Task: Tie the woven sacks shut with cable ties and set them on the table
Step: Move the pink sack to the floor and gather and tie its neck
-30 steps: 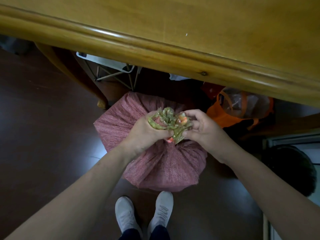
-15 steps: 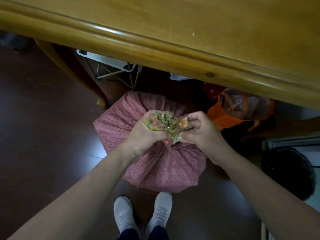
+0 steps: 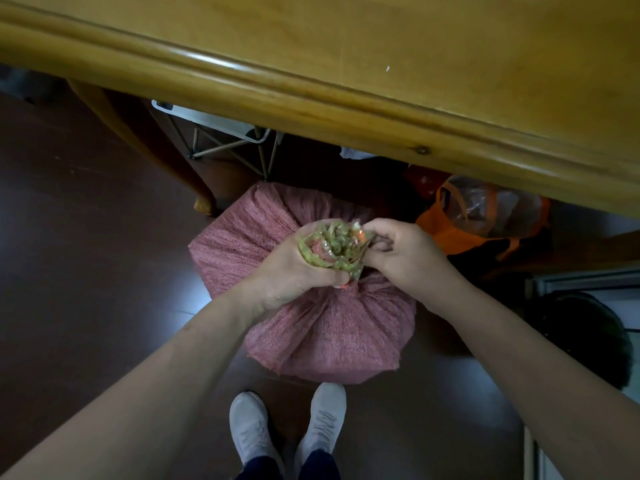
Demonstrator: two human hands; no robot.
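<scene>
A full pink woven sack (image 3: 322,327) stands on the dark floor just in front of my feet. Its mouth (image 3: 332,247) is bunched into a green-edged bundle. My left hand (image 3: 294,271) is wrapped tightly around the neck below the bundle. My right hand (image 3: 398,251) pinches the bundle's right side with its fingertips. No cable tie is visible; the hands hide the neck. The wooden table (image 3: 381,64) fills the top of the view, its moulded edge above the sack.
A curved table leg (image 3: 166,157) stands left of the sack. A white wire-legged rack (image 3: 228,133) is under the table. An orange bag with clear plastic (image 3: 485,216) lies to the right. A dark round object (image 3: 581,334) sits at far right. My white shoes (image 3: 287,427) are below.
Both hands stay on the sack's mouth. The right hand's fingers have shifted slightly on the bundle's right side; the sack has not moved.
</scene>
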